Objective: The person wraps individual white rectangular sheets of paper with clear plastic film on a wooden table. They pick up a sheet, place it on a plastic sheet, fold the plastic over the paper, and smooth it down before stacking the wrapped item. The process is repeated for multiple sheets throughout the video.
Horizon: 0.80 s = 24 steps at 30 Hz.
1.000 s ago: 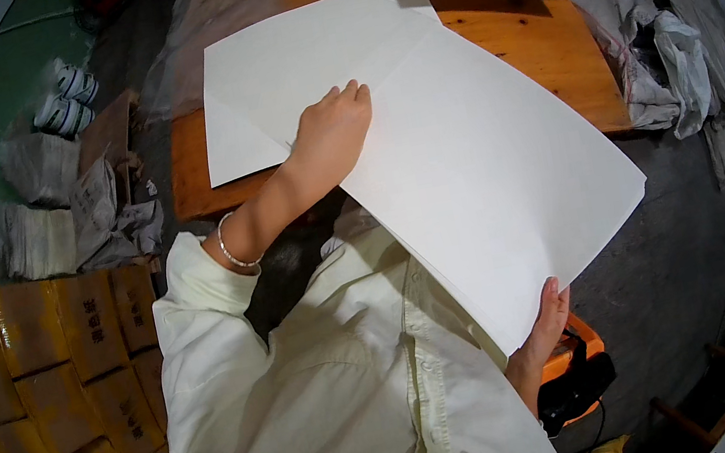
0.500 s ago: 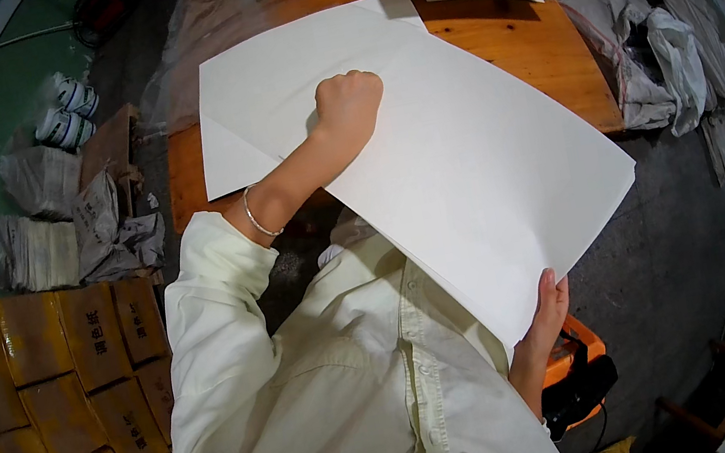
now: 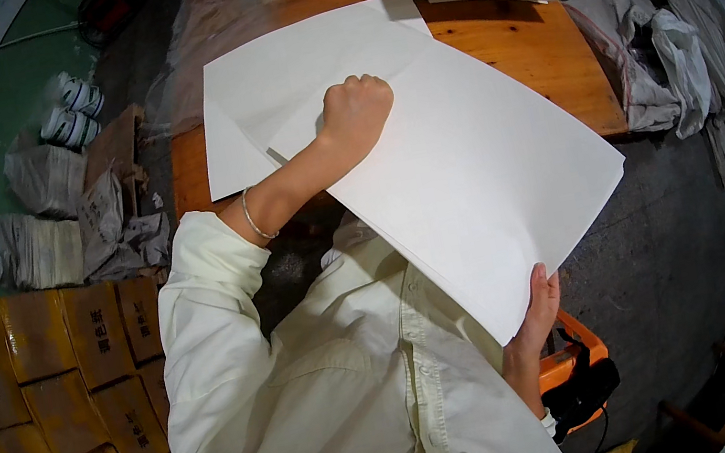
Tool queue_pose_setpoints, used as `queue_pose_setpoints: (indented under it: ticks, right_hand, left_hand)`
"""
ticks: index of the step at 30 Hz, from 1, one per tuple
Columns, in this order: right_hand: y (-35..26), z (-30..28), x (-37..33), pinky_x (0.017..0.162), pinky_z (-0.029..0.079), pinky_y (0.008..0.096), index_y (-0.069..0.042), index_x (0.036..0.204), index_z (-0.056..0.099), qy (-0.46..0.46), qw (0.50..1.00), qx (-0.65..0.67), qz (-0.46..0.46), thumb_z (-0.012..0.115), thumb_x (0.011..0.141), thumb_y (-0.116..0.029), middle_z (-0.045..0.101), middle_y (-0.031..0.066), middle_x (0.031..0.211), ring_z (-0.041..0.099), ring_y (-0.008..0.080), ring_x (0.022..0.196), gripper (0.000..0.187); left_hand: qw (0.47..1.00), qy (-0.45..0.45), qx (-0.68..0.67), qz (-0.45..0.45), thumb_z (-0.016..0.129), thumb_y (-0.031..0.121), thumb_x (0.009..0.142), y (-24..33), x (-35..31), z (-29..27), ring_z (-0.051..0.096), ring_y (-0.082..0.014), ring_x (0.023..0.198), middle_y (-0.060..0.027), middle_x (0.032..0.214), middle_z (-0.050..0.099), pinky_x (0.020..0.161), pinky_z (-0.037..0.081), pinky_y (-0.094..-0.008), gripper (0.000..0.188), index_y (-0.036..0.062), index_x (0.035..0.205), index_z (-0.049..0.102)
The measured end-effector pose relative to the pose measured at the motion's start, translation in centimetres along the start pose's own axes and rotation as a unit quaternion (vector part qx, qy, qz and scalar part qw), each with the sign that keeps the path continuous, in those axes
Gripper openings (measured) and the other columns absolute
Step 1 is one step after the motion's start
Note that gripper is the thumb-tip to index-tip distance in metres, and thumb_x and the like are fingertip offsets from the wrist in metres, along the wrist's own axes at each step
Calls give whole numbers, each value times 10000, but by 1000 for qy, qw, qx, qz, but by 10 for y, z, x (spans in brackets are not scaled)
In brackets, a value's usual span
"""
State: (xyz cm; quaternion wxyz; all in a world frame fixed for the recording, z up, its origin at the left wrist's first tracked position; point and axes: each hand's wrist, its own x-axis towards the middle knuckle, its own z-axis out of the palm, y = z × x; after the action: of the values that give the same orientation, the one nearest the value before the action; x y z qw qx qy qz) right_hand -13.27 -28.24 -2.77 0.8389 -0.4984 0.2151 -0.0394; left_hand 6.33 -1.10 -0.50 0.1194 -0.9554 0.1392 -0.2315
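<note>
The left hand (image 3: 354,111) is balled into a fist, pressing the big white sheet (image 3: 480,177) onto the wooden tabletop (image 3: 537,60). The right hand (image 3: 534,317) pinches the sheet's near corner, hanging off the tabletop edge.

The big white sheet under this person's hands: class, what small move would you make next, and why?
Probably slide the left hand, closed in a fist, along the fold of the big white sheet toward the near corner. The fist presses the sheet's upper edge on the wooden table, while the right hand grips the lower corner, which hangs off the table, so the crease likely isn't pressed full length.
</note>
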Motion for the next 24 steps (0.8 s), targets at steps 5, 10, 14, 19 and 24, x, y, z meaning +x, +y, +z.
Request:
queue_pose_setpoints:
  ticks: [5, 10, 14, 19, 24]
  right_hand:
    - [-7, 22, -4, 741, 506, 251, -8, 1159, 510, -2, 1000, 10, -19, 493, 969, -203, 614, 70, 1005, 604, 125, 867, 273]
    - [-7, 31, -9, 732, 502, 245, -12, 1146, 509, -9, 1000, -3, -12, 494, 970, -219, 608, 65, 994, 601, 114, 859, 271]
    - [-14, 39, -11, 732, 500, 241, -16, 1139, 508, -17, 1000, -1, -10, 497, 970, -228, 603, 65, 988, 598, 110, 862, 271]
    - [-20, 40, -12, 728, 498, 238, -19, 1146, 500, -6, 1000, -22, -11, 512, 963, -237, 598, 54, 976, 597, 109, 856, 285]
    - [-38, 30, -12, 730, 489, 246, 4, 1155, 506, -2, 999, -39, -34, 530, 948, -259, 604, 80, 981, 592, 123, 865, 336]
  left_hand:
    - [998, -55, 30, -14, 635, 46, 656, -7, -3, -18, 653, -183, 619, -62, 661, 616, 449, 497, -283, 77, 74, 625, 571]
    - [995, -102, -1, 21, 621, 42, 682, -7, -6, -32, 647, -204, 571, -81, 661, 614, 447, 497, -304, 53, 53, 714, 581]
    - [996, -54, -42, 63, 652, 33, 631, -3, -8, -42, 626, -159, 525, -51, 619, 602, 423, 453, -255, 95, 78, 666, 576]
    - [990, -77, -96, 69, 596, 51, 709, -1, -1, -60, 630, -233, 535, -103, 615, 607, 464, 487, -324, 33, 46, 679, 583]
    - [980, -130, -150, 34, 547, 120, 801, -13, 6, -71, 623, -295, 554, -142, 622, 616, 524, 506, -391, 163, 13, 689, 597]
